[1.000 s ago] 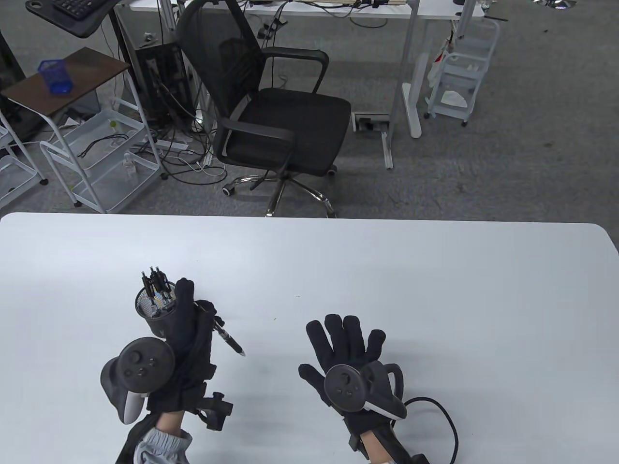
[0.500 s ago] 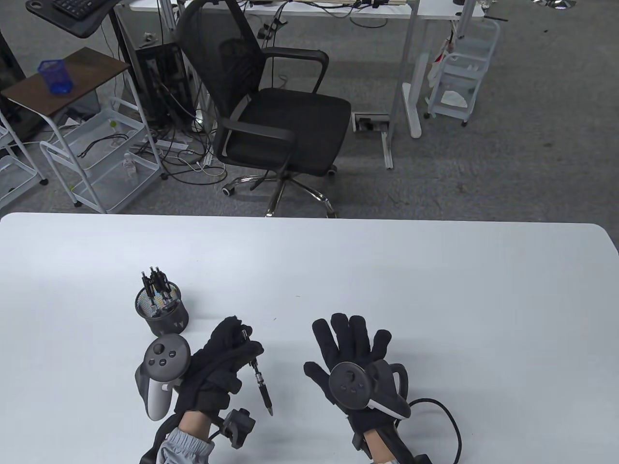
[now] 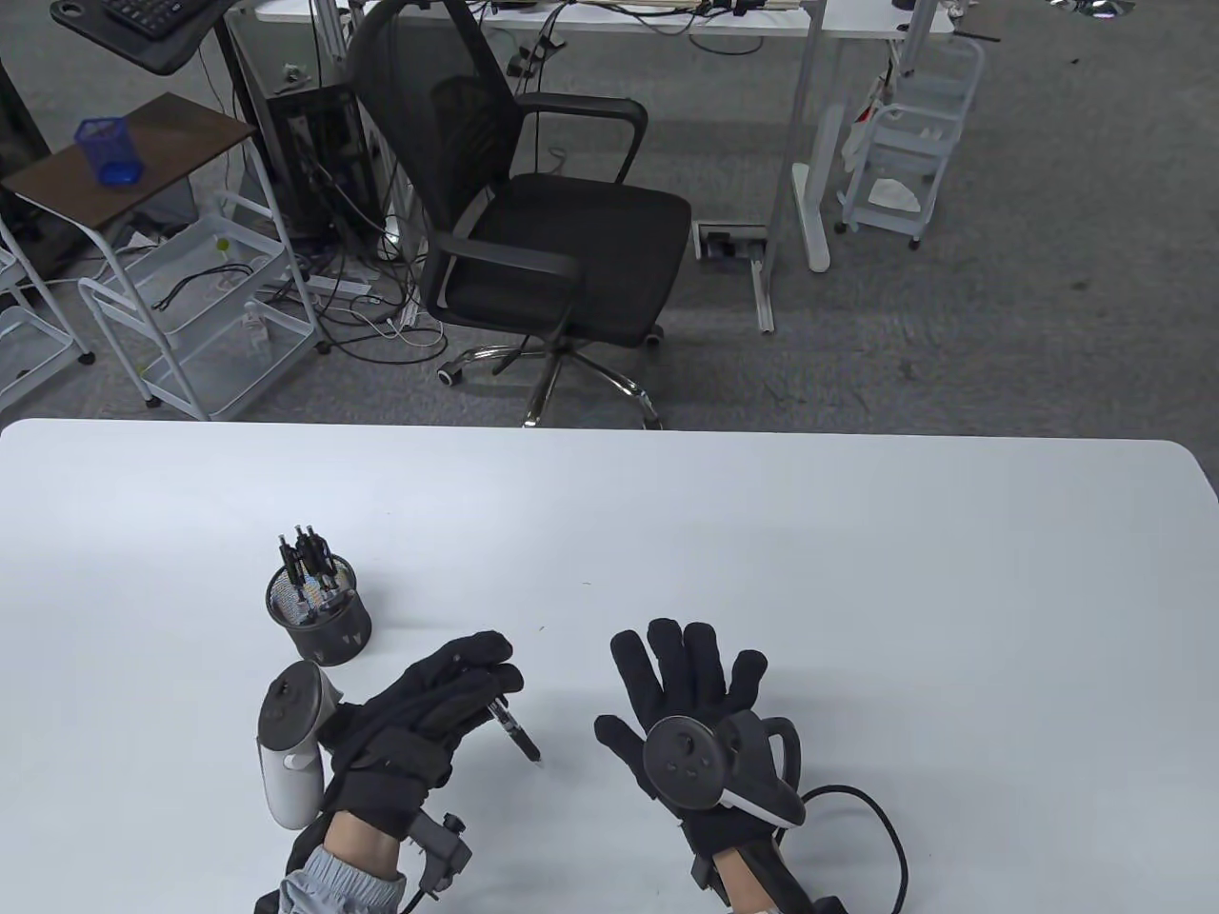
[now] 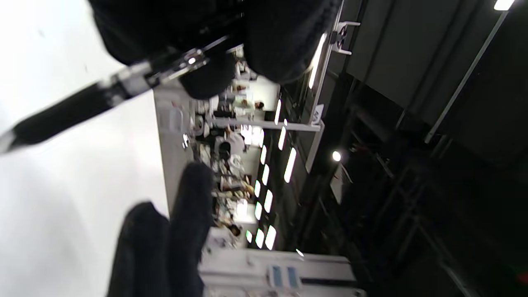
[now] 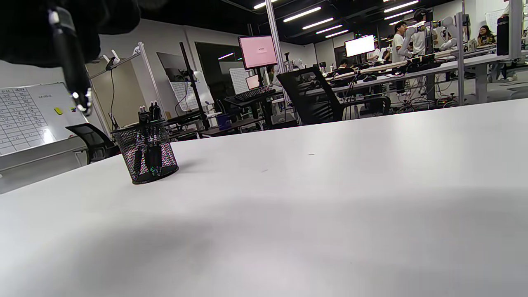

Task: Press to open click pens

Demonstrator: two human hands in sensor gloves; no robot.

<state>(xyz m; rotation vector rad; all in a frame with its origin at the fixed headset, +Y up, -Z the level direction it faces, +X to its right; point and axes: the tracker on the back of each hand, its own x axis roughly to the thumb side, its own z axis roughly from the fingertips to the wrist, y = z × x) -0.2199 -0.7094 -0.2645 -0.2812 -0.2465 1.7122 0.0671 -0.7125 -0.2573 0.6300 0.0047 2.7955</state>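
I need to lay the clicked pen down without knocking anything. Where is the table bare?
Bare: the table right of the right hand, and the far strip beyond the pen cup. Crowded: the near-left, where the left hand holds a pen beside the cup.

A white table (image 3: pixel 857 571) carries a black mesh pen cup (image 3: pixel 319 619), with the right hand (image 3: pixel 690 705) seemingly resting flat on it.
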